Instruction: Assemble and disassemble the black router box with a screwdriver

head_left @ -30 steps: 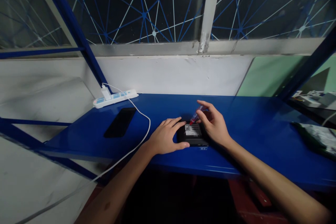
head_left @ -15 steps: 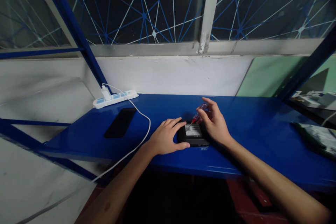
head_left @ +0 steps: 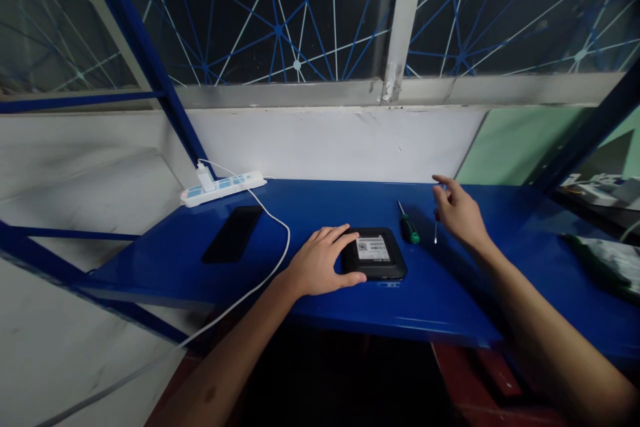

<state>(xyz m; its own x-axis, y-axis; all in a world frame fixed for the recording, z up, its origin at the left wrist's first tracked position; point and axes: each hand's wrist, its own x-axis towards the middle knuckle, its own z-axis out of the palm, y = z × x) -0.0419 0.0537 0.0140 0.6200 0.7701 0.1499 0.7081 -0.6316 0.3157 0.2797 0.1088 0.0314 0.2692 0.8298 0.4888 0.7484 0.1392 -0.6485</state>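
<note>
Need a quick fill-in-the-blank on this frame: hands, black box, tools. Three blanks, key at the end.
1. The left hand rests on the ___ box.
2. The screwdriver lying beside the box has a ___ handle.
3. The phone lies face down on the ___ shelf.
Missing words: black; green; blue.

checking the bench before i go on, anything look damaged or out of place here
One thing: paint is flaking off the white window post where it meets the sill. On the blue metal shelf, the left hand rests on the black square device, lying flat; the green-handled screwdriver lies beside it.
</note>
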